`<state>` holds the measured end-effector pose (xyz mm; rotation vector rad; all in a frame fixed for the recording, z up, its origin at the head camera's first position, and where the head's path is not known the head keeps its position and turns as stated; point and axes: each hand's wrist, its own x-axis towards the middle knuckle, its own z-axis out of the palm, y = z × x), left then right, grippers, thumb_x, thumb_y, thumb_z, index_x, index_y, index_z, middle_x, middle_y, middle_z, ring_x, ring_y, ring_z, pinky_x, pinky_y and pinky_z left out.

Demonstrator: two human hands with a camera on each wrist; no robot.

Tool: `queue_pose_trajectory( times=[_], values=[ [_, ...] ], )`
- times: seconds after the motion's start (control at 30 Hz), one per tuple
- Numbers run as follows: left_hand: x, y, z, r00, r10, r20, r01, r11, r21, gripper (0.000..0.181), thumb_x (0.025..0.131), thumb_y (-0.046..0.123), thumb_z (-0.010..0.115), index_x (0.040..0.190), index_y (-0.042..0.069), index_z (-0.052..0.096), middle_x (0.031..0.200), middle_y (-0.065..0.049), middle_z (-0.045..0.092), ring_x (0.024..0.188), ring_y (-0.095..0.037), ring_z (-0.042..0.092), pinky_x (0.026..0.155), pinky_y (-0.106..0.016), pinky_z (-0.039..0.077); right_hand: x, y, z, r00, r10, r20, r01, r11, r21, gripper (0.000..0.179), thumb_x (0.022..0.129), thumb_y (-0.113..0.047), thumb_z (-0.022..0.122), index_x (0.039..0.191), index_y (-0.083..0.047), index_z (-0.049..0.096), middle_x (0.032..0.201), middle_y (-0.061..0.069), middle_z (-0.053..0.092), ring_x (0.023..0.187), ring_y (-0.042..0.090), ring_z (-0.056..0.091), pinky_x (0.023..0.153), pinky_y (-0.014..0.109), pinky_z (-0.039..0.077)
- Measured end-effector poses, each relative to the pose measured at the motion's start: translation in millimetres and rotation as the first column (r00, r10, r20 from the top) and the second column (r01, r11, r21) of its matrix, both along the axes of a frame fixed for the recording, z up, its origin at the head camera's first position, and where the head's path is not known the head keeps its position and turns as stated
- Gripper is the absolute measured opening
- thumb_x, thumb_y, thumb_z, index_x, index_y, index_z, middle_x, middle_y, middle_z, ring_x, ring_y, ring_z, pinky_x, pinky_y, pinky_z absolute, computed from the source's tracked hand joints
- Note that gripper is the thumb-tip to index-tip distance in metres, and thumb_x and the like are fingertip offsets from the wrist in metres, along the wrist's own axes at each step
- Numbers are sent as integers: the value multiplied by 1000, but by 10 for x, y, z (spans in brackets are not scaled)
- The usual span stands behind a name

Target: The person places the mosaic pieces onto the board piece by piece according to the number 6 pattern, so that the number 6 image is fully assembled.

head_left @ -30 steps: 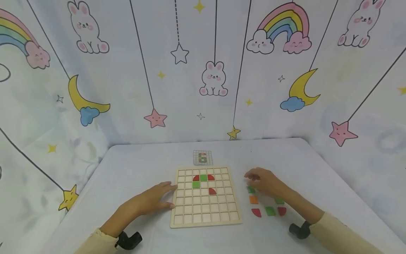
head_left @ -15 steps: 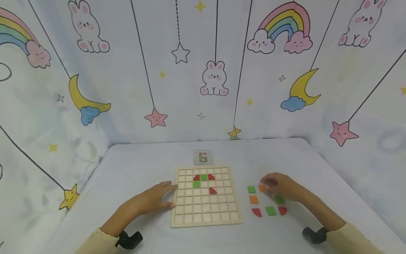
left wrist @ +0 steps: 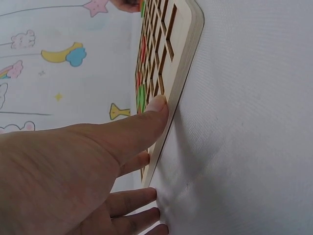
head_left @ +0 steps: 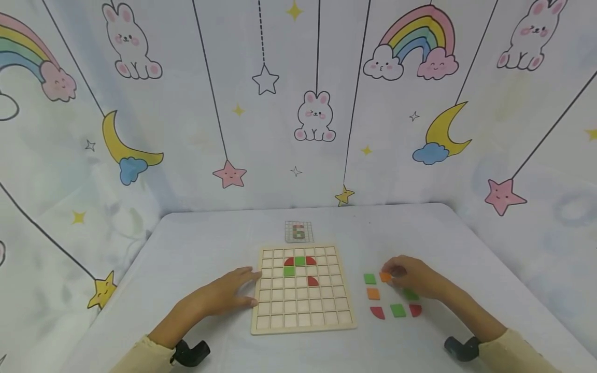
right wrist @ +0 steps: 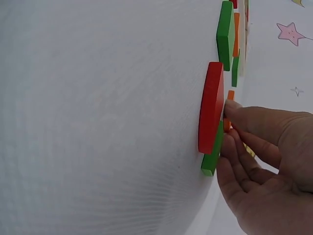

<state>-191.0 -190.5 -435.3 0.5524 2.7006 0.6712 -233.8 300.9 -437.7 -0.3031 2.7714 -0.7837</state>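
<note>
A square wooden grid board point(head_left: 303, 305) lies mid-table, with red quarter-round tiles and green square tiles set in several cells of its upper part. My left hand point(head_left: 228, 291) rests at the board's left edge, fingers extended; its thumb point(left wrist: 155, 105) presses on the rim in the left wrist view. To the right of the board, my right hand point(head_left: 415, 275) pinches an orange square tile point(head_left: 385, 277) between thumb and fingers, close over the table. Around it lie another orange tile point(head_left: 373, 293), green tiles point(head_left: 398, 310) and red quarter-round tiles point(head_left: 377, 312).
Behind the board lies a small gridded card point(head_left: 299, 232) with a coloured figure like a 6. A white cloth covers the table point(head_left: 210, 233). A patterned curtain point(head_left: 186, 103) with bunnies and stars hangs at the back and sides.
My right hand has moved right and slightly nearer, from beside the board to the orange tile, uncovering the green tile, and now pinches the orange one. The left hand has stayed put.
</note>
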Motion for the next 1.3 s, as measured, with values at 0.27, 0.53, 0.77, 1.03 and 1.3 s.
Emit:
queue_pose_trajectory(
  times=[0.27,0.53,0.77,1.03,1.3],
  values=[
    [17,7,19,1000,3,-3,-3,1000,-10,74,97,41,77,157,9,50,165,-26,38,152,-47,37,122,-64,34,2,23,-35,999,16,-28,-17,1000,-17,24,95,-11,77,119,-14,73,117,1,72,112,24,67,102,50,59],
    [16,6,20,1000,-5,0,5,1000,-8,74,97,42,77,157,8,49,164,-27,39,152,-48,37,122,-64,34,7,23,-21,997,59,-56,-59,998,-7,24,97,-10,75,120,-11,73,119,2,72,112,25,66,103,53,58],
    [9,8,17,1000,-6,-4,6,1000,-11,75,96,42,77,157,8,49,164,-27,38,152,-48,37,122,-64,34,6,-13,2,996,69,-63,-68,998,17,25,98,-11,74,122,-9,71,121,4,71,112,25,65,104,54,57],
    [19,8,22,1000,-8,-11,8,1000,-15,74,97,41,77,157,8,49,164,-27,39,152,-48,38,122,-64,35,-37,-170,38,989,82,-124,-81,997,15,28,99,-14,73,124,-5,70,120,7,72,110,26,65,102,53,58],
    [26,10,29,1000,-12,-14,12,1000,-14,73,97,40,76,157,8,49,164,-27,38,152,-48,37,122,-65,35,-73,-473,143,986,101,-136,-106,994,-36,22,98,-10,72,120,-6,71,116,5,70,107,23,63,99,49,59]
  ],
)
